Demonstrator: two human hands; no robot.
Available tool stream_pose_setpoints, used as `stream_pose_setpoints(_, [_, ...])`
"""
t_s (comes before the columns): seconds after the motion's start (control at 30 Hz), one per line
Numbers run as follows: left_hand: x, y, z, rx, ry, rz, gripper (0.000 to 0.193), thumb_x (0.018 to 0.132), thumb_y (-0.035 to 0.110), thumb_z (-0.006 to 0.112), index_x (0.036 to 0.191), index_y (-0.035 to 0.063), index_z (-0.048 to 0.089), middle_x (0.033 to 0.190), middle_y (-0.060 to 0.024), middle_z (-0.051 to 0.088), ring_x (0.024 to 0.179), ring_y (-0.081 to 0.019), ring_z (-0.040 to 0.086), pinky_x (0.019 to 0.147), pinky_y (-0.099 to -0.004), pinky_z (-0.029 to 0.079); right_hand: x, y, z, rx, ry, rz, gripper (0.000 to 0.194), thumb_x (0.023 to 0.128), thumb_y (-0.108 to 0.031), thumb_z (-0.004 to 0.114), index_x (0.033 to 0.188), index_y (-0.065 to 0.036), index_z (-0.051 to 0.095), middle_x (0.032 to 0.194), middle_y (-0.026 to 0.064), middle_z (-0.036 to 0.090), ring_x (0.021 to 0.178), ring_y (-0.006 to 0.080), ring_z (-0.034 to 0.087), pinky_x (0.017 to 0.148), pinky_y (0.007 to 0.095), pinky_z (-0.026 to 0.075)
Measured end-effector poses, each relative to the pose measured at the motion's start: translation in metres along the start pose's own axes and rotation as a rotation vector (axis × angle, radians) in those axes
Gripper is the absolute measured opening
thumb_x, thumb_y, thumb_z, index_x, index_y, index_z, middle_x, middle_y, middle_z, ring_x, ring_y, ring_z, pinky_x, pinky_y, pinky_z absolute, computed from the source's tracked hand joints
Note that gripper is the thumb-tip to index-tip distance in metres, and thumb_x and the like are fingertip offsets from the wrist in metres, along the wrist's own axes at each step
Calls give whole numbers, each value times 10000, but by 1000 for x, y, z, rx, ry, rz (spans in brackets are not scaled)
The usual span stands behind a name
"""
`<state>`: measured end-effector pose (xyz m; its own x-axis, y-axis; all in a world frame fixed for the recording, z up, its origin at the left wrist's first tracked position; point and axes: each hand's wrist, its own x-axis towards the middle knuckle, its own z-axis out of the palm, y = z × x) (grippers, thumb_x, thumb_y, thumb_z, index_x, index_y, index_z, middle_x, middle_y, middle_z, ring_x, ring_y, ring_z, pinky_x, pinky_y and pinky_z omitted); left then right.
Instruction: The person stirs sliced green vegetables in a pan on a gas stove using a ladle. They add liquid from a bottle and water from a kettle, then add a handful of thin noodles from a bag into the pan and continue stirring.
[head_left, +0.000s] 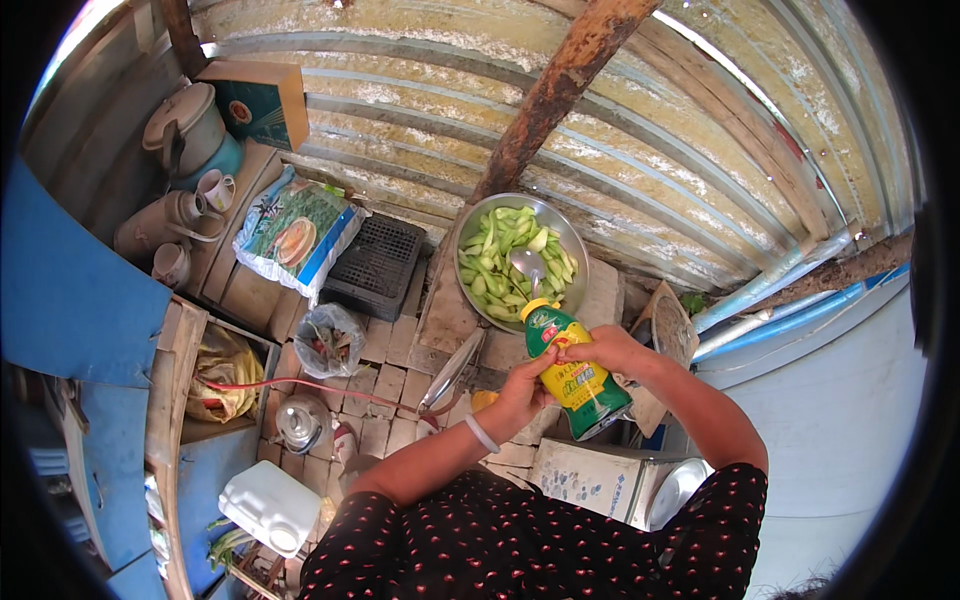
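Note:
Both my hands are closed around a green and yellow plastic squeeze bottle (581, 386). My left hand (523, 396) grips its left side, and my right hand (609, 351) wraps the upper right side near the shoulder. The bottle tilts with its yellow cap (538, 306) towards a metal bowl (577, 214), which sits on a brick ledge. Pale green cut vegetable pieces (487, 277) fill the bowl. A metal spoon (528, 262) lies on them, its handle running towards the cap and partly hidden. Whether anything flows from the cap cannot be seen.
Left of the bowl are a black plastic crate (379, 266), a printed sack (296, 232) and a bag-lined bin (330, 341). A glass jar (302, 422) and a white jug (268, 506) stand on the brick floor. A wooden post (562, 97) rises behind the bowl.

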<state>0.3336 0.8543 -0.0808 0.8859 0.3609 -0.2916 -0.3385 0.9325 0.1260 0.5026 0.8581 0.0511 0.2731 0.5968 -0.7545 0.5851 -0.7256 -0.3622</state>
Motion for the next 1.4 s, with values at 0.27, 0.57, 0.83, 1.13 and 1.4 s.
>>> stream_pose_setpoints(0.27, [-9, 12, 9, 188, 22, -49, 512, 987, 455, 631, 1310, 62, 571, 1193, -61, 670, 1075, -166, 669, 904, -330, 562, -30, 2, 12, 296, -8, -45, 605, 809, -473, 800, 1159, 9, 697, 1040, 113, 737, 899, 183, 714, 793, 303, 553])
stream_pose_setpoints(0.57, [-104, 104, 63, 507, -335, 372, 853, 752, 219, 841, 1467, 23, 420, 1378, -119, 561, 1283, -236, 532, 1106, -375, 401, -96, -6, 66, 423, -33, -593, 621, 793, -221, 873, 1302, -7, 589, 1179, 95, 705, 1072, 158, 658, 961, 333, 522])
stream_pose_setpoints(0.83, [-223, 166, 58, 1087, -233, 970, 721, 789, 103, 840, 1435, 70, 520, 1509, -149, 448, 1387, -266, 455, 1158, -403, 356, -87, -83, 139, 521, -227, -698, 578, 780, -196, 864, 1253, 15, 608, 1159, 105, 705, 1046, 163, 664, 941, 348, 530])
stream_pose_setpoints(1.13, [-385, 200, 29, 1345, 46, 1216, 758, 776, 72, 845, 1450, 92, 499, 1589, -146, 329, 1451, -290, 366, 1179, -409, 306, -89, -218, 233, 331, -309, -1106, 572, 730, -228, 879, 1206, -6, 651, 1079, 78, 732, 988, 141, 674, 912, 342, 540])
stream_pose_setpoints(1.4, [-522, 188, 17, 785, 517, 1283, 612, 735, 29, 850, 1287, 13, 586, 1086, -58, 716, 991, -163, 678, 948, -334, 530, -134, -371, 317, -31, -503, -1410, 616, 778, -355, 853, 1249, -34, 618, 1081, 114, 729, 990, 204, 699, 893, 352, 545])
